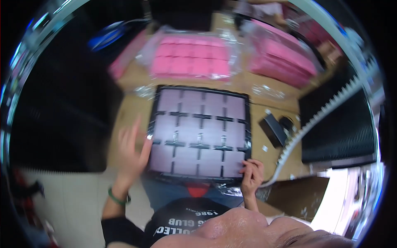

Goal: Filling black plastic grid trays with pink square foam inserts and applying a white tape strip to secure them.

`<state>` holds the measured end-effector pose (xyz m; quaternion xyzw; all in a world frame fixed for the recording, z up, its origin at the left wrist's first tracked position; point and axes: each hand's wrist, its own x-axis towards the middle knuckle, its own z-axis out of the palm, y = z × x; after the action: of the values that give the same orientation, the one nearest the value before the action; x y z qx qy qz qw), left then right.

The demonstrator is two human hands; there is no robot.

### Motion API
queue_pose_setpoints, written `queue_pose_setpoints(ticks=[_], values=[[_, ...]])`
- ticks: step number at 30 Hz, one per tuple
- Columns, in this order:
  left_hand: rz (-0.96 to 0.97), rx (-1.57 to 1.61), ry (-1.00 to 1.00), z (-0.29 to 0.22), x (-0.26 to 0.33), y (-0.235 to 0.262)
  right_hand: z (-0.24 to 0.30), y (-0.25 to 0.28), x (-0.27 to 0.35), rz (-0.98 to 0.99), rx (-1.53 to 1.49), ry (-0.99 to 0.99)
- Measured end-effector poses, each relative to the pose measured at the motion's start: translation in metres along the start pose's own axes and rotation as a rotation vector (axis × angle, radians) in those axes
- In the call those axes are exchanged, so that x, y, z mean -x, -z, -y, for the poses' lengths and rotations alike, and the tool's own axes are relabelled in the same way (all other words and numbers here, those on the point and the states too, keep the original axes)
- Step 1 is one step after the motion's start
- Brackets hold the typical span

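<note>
A black tray (248, 111) lies before me, its grid of compartments filled with pale lilac rectangular pieces (189, 127). Beside its left edge my left hand (131, 151) is blurred by motion, its fingers spread and holding nothing visible. The left thumb is near the rim; whether it touches cannot be made out. At the near right corner, my right hand (252, 173) grips the tray's edge with bent fingers. A green band (118, 197) circles my left wrist.
Beyond the tray, a plastic-wrapped pack of pink pieces (190, 57) lies on the brown tabletop (126, 111). Another wrapped pink stack (285, 60) stands far right. A small dark box (273, 130) and a pale ribbed hose (306, 124) are at the right, black ribbed panels on both sides.
</note>
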<state>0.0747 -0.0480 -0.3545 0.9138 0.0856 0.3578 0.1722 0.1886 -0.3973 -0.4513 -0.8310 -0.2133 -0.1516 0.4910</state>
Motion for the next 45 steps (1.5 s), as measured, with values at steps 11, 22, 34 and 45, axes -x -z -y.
queue_pose_setpoints(ticks=[11, 22, 34, 45], values=[[-0.197, 0.275, 0.056, -0.011, -0.137, -0.010, 0.011, 0.010, -0.015, 0.010, -0.123, -0.028], [0.438, -0.152, 0.392, 0.104, -0.125, -0.124, -0.006, 0.001, -0.171, 0.216, 0.113, 0.151], [0.398, -0.235, 0.248, 0.110, -0.107, -0.127, -0.055, -0.083, -0.228, 0.258, 0.379, 0.063], [0.312, -0.110, -0.107, -0.014, 0.006, -0.016, 0.013, 0.023, -0.076, 0.271, 0.086, -0.001]])
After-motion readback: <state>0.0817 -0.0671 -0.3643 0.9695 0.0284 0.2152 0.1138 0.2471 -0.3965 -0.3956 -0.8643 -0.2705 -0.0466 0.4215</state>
